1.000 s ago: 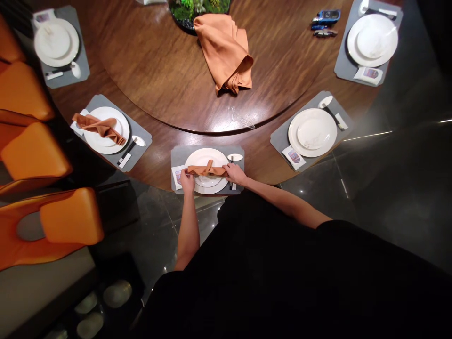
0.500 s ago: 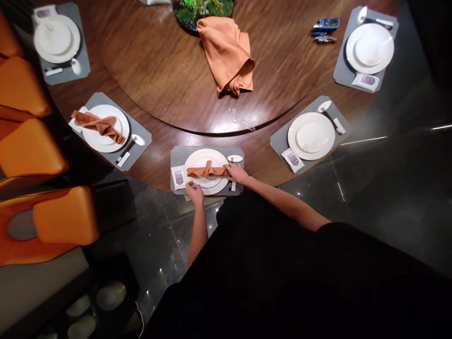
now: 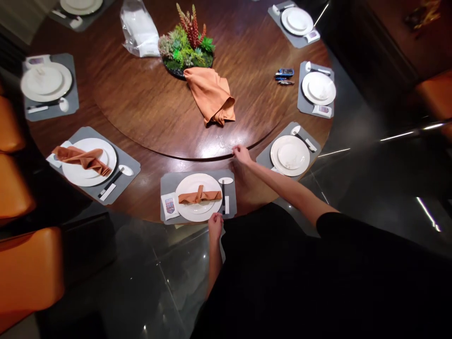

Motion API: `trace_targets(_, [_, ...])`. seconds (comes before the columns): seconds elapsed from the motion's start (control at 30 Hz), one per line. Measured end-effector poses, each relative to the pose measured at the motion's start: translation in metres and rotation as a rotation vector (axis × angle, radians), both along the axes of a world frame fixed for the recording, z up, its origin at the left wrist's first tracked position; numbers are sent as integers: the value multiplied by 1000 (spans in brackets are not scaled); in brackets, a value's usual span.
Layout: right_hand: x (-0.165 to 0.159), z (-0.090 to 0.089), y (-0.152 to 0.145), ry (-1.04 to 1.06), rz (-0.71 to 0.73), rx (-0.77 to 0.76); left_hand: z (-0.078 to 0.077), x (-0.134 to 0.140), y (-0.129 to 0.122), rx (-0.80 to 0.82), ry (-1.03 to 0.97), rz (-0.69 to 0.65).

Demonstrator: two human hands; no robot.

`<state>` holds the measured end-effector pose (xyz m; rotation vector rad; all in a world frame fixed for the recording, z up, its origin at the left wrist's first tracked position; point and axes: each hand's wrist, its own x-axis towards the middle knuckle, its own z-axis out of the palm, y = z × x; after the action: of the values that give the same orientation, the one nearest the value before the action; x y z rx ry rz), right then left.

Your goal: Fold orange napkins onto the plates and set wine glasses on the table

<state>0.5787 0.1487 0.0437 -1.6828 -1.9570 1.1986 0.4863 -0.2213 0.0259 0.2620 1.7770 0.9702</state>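
I have my left hand (image 3: pixel 215 226) near the folded napkin (image 3: pixel 200 195), my right hand (image 3: pixel 242 154) at the turntable (image 3: pixel 155 113) edge. Whether the fingers grip something, I cannot tell

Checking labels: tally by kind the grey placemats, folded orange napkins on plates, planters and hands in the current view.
Grey placemats: 7, one cut off at the top edge
Folded orange napkins on plates: 2
Planters: 1
Hands: 2
Total: 12
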Motion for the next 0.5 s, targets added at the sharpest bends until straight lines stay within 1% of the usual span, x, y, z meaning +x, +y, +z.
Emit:
trace_targets(0.03, [-10, 9, 32, -15, -23, 57, 4, 6, -3, -7, -18, 47])
trace_targets(0.13, [-43, 44, 122, -162, 5, 282, 12, 25, -22, -59, -13, 211])
trace_targets(0.2, [-63, 70, 167, -291, 12, 336, 15, 40, -41, -124, 24, 321])
trace_targets(0.23, [-71, 82, 184, -343, 15, 334, 17, 49, -51, -148, 38, 367])
trace_targets(0.3, [-81, 103, 208, -388, 47, 313, 22, 72, -65, -248, 42, 491])
trace_targets(0.37, [-87, 123, 225, -342, 104, 289, 30, 99, -69, -313, 22, 596])
trace_targets(0.43, [-96, 148, 242, -210, 143, 274, 40, 125, -62, -339, 14, 661])
trace_targets(0.47, [-103, 165, 250, -126, 156, 280, 45, 136, -54, -345, 16, 675])
trace_targets(0.5, [-112, 186, 259, -48, 172, 292, 50, 146, -45, -346, 19, 681])
